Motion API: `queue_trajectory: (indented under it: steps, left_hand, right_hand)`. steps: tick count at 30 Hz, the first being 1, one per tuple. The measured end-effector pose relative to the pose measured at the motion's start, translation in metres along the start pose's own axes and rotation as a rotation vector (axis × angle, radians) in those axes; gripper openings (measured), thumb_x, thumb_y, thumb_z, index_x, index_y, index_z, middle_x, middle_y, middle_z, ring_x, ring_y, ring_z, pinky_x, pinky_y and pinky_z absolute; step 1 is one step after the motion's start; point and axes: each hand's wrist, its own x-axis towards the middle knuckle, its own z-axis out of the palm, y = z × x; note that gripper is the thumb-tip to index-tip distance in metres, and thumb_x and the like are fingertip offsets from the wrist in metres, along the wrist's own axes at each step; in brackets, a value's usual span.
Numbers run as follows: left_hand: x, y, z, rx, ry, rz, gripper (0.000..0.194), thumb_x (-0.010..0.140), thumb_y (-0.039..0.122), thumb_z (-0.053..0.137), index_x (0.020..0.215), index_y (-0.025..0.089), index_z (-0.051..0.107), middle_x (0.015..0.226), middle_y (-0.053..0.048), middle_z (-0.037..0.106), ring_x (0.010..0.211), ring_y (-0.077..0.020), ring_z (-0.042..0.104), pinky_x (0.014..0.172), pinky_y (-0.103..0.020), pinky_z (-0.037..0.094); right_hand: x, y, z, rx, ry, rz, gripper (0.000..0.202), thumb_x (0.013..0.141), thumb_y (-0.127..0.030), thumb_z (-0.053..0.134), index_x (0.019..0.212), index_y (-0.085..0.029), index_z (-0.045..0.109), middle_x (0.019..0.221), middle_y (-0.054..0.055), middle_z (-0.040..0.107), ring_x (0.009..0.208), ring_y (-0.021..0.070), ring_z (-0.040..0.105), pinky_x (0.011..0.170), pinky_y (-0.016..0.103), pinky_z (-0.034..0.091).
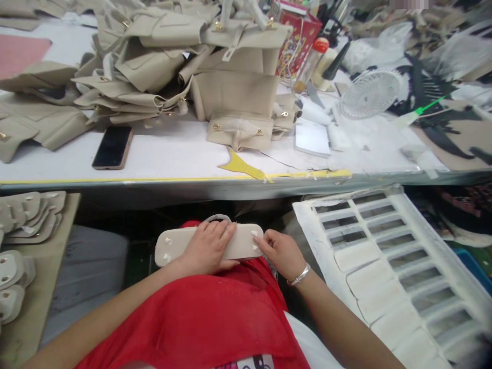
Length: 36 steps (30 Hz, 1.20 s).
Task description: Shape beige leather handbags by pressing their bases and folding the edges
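- A pale, rounded panel (244,242) is in front of the person's red clothing (207,318), at the near side of the table (165,156).
- The left hand (209,243) grips its middle, fingers close together.
- The right hand (283,252) curls at its right end, beside white tabs (254,233); whether it pinches one cannot be told.
- The step looks like work on these tabs, calling next for a steady left hold.

Lettering: none legible | red box (298,40): patterned print (295,51) (too blurred to read)
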Motion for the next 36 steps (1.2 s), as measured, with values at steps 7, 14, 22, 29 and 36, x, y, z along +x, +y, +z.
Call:
queue_trajectory:
  steps: [7, 14, 22, 29, 36]
  left_hand:
    - [0.030, 0.029, 0.006, -0.014, -0.001, -0.016, 0.081, 0.074, 0.064, 0.048, 0.128, 0.004, 0.039, 0.120, -0.020, 0.050, 0.105, -0.0323, 0.045, 0.087, -0.044, 0.032]
    - [0.030, 0.032, 0.009, -0.013, -0.006, -0.005, 0.076, 0.076, 0.058, 0.049, 0.128, 0.004, 0.038, 0.119, -0.020, 0.050, 0.107, -0.0331, 0.045, 0.090, -0.044, 0.031]
    - [-0.004, -0.007, -0.003, -0.136, 0.002, 0.003, 0.090, 0.065, 0.065, 0.059, 0.133, 0.011, 0.033, 0.130, -0.017, 0.045, 0.116, -0.0300, 0.042, 0.097, -0.041, 0.030]
    - [-0.060, -0.059, -0.013, -0.118, 0.027, -0.049, 0.089, 0.063, 0.066, 0.061, 0.131, 0.014, 0.036, 0.127, -0.015, 0.047, 0.114, -0.0284, 0.043, 0.097, -0.040, 0.031]
    - [-0.059, -0.059, -0.011, -0.098, 0.023, -0.059, 0.082, 0.066, 0.064, 0.059, 0.127, 0.012, 0.041, 0.123, -0.016, 0.049, 0.110, -0.0286, 0.046, 0.093, -0.040, 0.033]
  right_hand:
    - [0.003, -0.002, -0.006, -0.034, -0.056, 0.039, 0.035, 0.082, -0.043, 0.051, 0.057, -0.018, 0.047, 0.051, -0.002, 0.049, 0.048, 0.0101, 0.042, 0.049, 0.024, 0.022]
    - [0.004, 0.005, -0.006, 0.041, -0.069, 0.113, 0.038, 0.077, -0.048, 0.055, 0.054, -0.018, 0.048, 0.050, -0.002, 0.051, 0.048, 0.0100, 0.042, 0.049, 0.025, 0.022]
    - [0.004, 0.023, 0.003, 0.148, -0.060, 0.178, 0.045, 0.069, -0.061, 0.056, 0.061, -0.018, 0.046, 0.054, -0.004, 0.050, 0.051, 0.0103, 0.045, 0.047, 0.022, 0.029]
    - [0.020, -0.004, -0.013, -0.060, 0.024, -0.404, 0.075, 0.067, -0.055, 0.065, 0.125, -0.016, 0.041, 0.120, 0.013, 0.051, 0.107, 0.0252, 0.049, 0.090, 0.038, 0.041]
    - [0.043, -0.041, 0.013, -0.326, -0.246, -0.711, 0.089, 0.065, -0.067, 0.058, 0.128, -0.008, 0.039, 0.123, 0.019, 0.049, 0.105, 0.0304, 0.049, 0.087, 0.042, 0.038]
